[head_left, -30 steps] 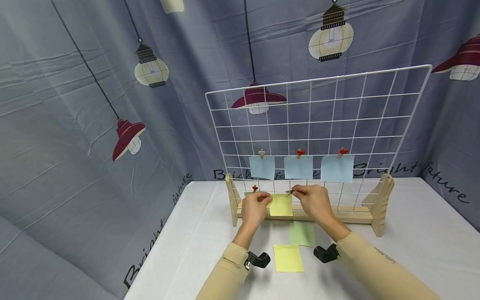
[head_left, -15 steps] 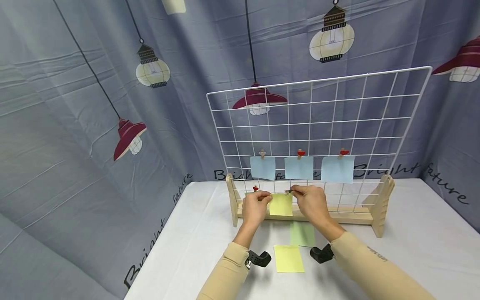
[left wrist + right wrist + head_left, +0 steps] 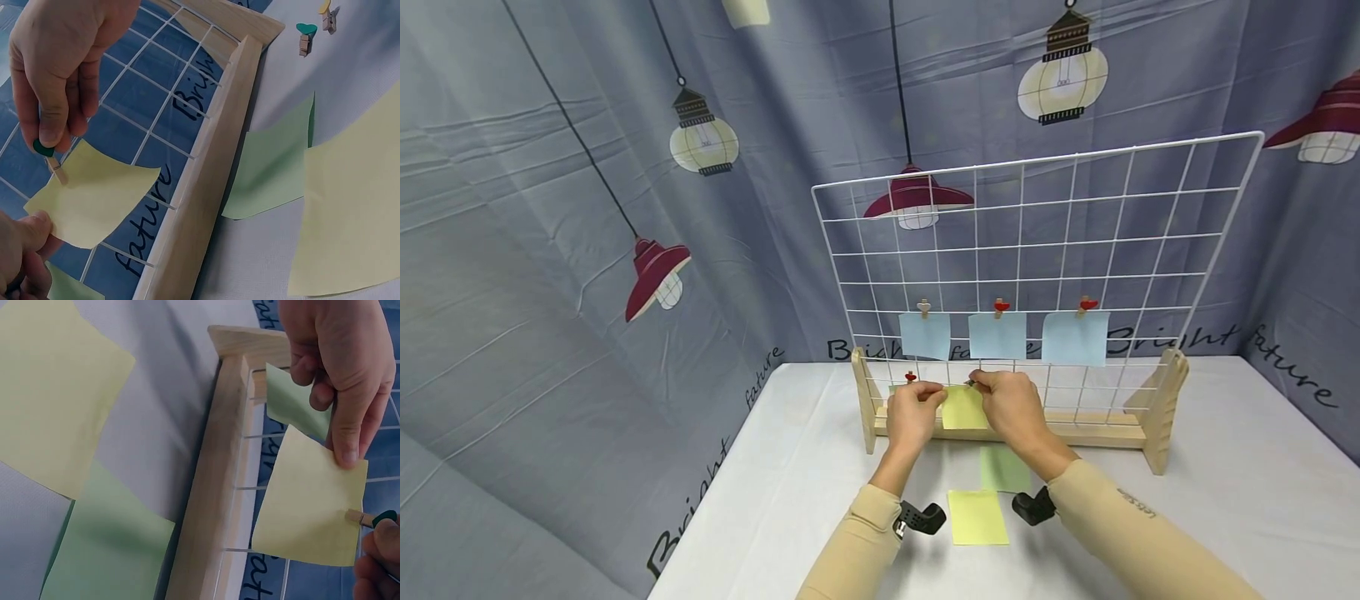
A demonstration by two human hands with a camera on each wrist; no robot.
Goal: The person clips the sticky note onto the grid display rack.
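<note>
My left hand (image 3: 913,414) pinches a yellow sticky note (image 3: 964,408) by its upper left corner, holding it up against the lower part of the white wire grid (image 3: 1019,275). Between thumb and fingers, my right hand (image 3: 1015,408) grips a small wooden clothespin (image 3: 58,171) with a green heart on its end. The clothespin's tip overlaps the note's top edge in both wrist views. Behind my left hand, a green note (image 3: 294,400) hangs on the grid, partly hidden, under a red-heart clothespin (image 3: 911,377).
Three blue notes (image 3: 997,336) hang in a row higher on the grid from heart clothespins. The grid stands in a wooden base (image 3: 1097,429). On the white table (image 3: 1240,500) lie a green note (image 3: 1006,471) and a yellow note (image 3: 977,518). Two clothespins (image 3: 304,42) lie behind the base.
My right hand has moved left with the clothespin, bringing it onto the yellow note's top edge. The left hand and the yellow note have shifted slightly right.
</note>
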